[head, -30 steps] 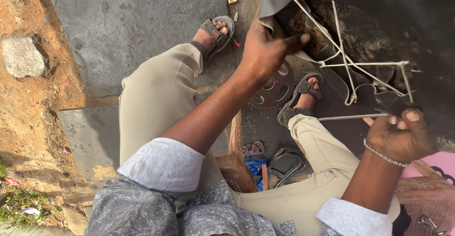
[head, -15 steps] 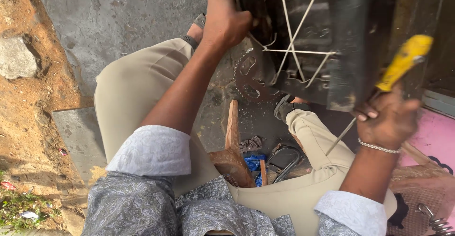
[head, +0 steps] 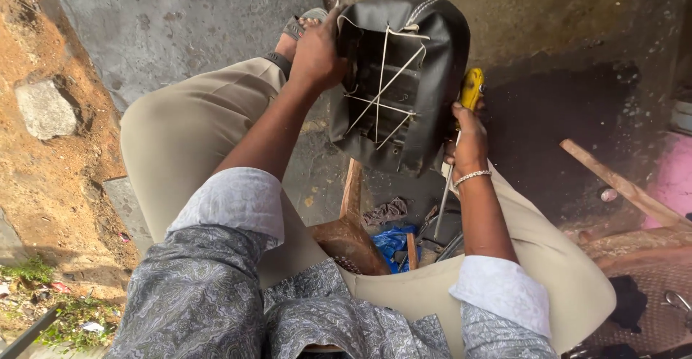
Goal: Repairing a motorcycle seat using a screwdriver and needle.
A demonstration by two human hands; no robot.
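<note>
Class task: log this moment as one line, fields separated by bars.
left hand: grips seat edge | right hand: holds screwdriver beside seat | seat: underside up, white cord crisscrossed | tools: between legs

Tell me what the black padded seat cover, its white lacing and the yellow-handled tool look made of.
Black padded seat cover: likely vinyl or faux leather, smooth with a soft sheen. White lacing: thin cord or string, pulled taut. Yellow-handled tool: glossy plastic handle, slim grey metal shaft.
</note>
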